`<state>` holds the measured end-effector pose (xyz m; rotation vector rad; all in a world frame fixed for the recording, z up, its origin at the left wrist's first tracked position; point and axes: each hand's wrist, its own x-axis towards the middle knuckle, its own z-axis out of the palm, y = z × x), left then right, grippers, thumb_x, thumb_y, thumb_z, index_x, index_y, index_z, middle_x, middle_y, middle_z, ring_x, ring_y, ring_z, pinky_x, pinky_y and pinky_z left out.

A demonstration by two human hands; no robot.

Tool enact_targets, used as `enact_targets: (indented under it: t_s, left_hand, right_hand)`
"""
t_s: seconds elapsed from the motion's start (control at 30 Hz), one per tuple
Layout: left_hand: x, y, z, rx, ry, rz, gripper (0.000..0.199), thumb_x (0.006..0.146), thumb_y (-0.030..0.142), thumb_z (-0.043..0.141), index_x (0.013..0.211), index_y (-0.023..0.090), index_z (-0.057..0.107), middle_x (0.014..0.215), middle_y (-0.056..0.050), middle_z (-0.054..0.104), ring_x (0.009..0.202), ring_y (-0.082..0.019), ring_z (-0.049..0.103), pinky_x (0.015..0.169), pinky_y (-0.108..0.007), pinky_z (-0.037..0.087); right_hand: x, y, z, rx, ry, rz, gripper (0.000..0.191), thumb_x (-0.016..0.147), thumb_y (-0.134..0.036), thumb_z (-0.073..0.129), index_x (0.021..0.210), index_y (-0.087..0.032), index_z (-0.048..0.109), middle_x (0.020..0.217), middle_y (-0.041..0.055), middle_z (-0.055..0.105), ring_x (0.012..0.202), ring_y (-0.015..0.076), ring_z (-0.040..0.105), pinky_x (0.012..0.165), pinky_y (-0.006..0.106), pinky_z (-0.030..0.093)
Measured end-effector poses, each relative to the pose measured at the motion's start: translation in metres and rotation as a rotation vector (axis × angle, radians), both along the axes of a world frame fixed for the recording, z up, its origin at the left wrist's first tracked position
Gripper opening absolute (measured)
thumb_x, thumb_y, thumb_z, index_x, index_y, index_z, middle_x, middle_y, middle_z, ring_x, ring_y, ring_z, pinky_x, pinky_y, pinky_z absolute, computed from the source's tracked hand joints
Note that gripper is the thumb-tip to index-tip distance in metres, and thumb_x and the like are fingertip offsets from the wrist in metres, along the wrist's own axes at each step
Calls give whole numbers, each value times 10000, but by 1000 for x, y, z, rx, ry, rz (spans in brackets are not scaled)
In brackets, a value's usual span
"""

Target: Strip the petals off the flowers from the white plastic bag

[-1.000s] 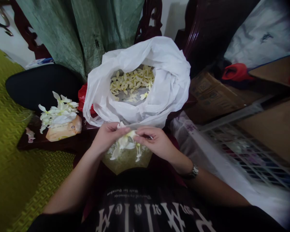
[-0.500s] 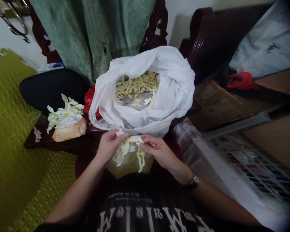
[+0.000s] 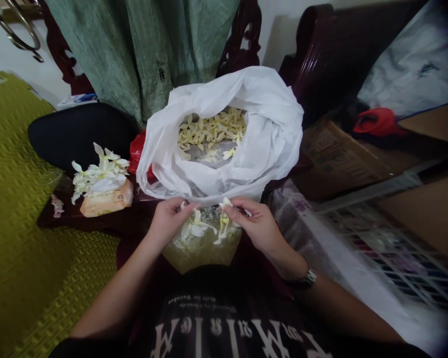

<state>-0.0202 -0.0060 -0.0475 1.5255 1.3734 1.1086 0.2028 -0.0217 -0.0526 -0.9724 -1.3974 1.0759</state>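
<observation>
Bench (image 3: 70,216): dark wood, under white bag (image 3: 276,134).
Floor (image 3: 15,209): yellow matting.
Left hand (image 3: 168,221): I pinch white flowers (image 3: 196,227).
Right hand (image 3: 259,223): I pinch yellowish bloom (image 3: 224,226).
Change: my hands wider apart.

The one camera here sits on the wearer's head, facing forward and down over the shirt (image 3: 209,311), fairly near the left hand (image 3: 168,221) and right hand (image 3: 256,221), with the bag (image 3: 272,139) beyond and the curtain (image 3: 153,49) farthest.

White bag (image 3: 276,144) blocks way ahead of left hand (image 3: 168,221) and right hand (image 3: 254,221); mouth open from above. Petals (image 3: 197,229) hang in narrow gap between. Orange packet (image 3: 106,200) obstructs left; cardboard box (image 3: 336,156), right.
</observation>
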Motion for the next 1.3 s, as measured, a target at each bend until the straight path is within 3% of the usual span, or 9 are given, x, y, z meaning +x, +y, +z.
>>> enact_targets:
  t_s: [0.17, 0.33, 0.73, 0.83, 0.97, 1.17, 1.3]
  left_hand:
    - [-11, 4, -3, 87, 310, -33, 569, 857, 583, 644, 529, 180, 413, 539, 46, 316, 557, -102, 313, 524, -233, 239]
    - [-16, 5, 3, 26, 370, -79, 567, 929, 624, 515, 580, 181, 452, 570, 33, 382, 578, -113, 361, 538, -235, 269]
    - [-15, 13, 12, 33, 449, -143, 465, 849, 612, 656, 719, 165, 646, 600, 26, 516, 591, -120, 426, 561, -244, 305]
    - [-12, 12, 15, 23, 370, -112, 461, 837, 604, 672, 715, 161, 666, 598, 18, 543, 576, -116, 434, 544, -241, 308]
    - [-12, 13, 18, -115, 108, -100, 447, 799, 601, 721, 736, 162, 661, 537, 34, 546, 485, -96, 444, 490, -226, 323]
    - [-23, 17, 19, -276, -243, -182, 313, 770, 413, 767, 914, 136, 741, 620, -27, 693, 529, -148, 620, 570, -265, 497]
    - [-25, 15, 17, -272, -246, -159, 327, 687, 298, 836, 963, 140, 757, 660, -27, 715, 543, -135, 619, 582, -257, 504]
  right_hand:
    - [3, 7, 1, -194, 131, 59, 214, 819, -437, 782, 798, -224, 789, 782, 23, 741, 739, 162, 639, 735, 294, 494]
    - [-2, 5, 1, -287, 172, 114, 258, 792, -475, 798, 791, -217, 793, 792, 33, 751, 744, 161, 640, 744, 299, 492]
    - [-16, 5, 2, -360, 266, 88, 245, 748, -466, 828, 800, -229, 796, 731, 3, 719, 694, 143, 595, 707, 292, 475]
    - [-17, 7, -1, -361, 298, 55, 254, 735, -472, 838, 794, -230, 786, 716, -2, 712, 676, 139, 598, 699, 290, 482]
    - [-17, 10, -3, -367, 338, 53, 275, 726, -462, 853, 846, -226, 778, 741, 1, 732, 703, 143, 633, 734, 294, 503]
    - [-12, 12, -3, -398, 389, 48, 294, 700, -454, 872, 855, -224, 774, 701, 1, 735, 683, 153, 653, 738, 306, 519]
    - [-8, 13, -3, -372, 356, 38, 275, 730, -457, 852, 852, -225, 771, 744, 15, 753, 693, 159, 656, 748, 317, 526]
